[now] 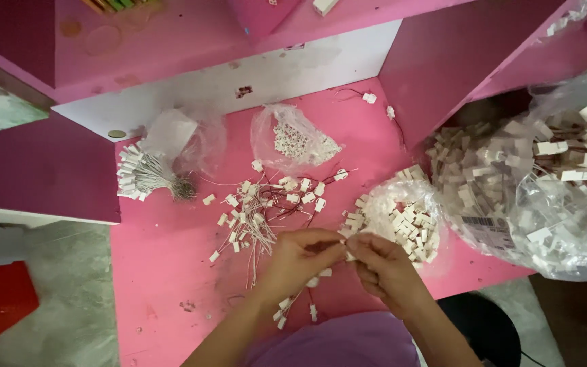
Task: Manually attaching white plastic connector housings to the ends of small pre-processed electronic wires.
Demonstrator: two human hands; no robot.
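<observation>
Low centre of the frame, our left hand [301, 253] and right hand [383, 266] pinch together on one small white plug [350, 256], fingers closed tight around it, wires [295, 302] dangling. Best to keep it square while pressing. Just beyond, loose wired plugs [266, 207] litter the pink table [164, 272]. Open bags hold white plugs: small bag [402, 214] centre-right, big bag [545, 183] far right.

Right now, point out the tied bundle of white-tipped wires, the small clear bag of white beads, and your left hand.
tied wire bundle [145, 175], head view, its strands
clear bead bag [293, 141], head view, its middle
left hand [304, 253], head view, its back
</observation>
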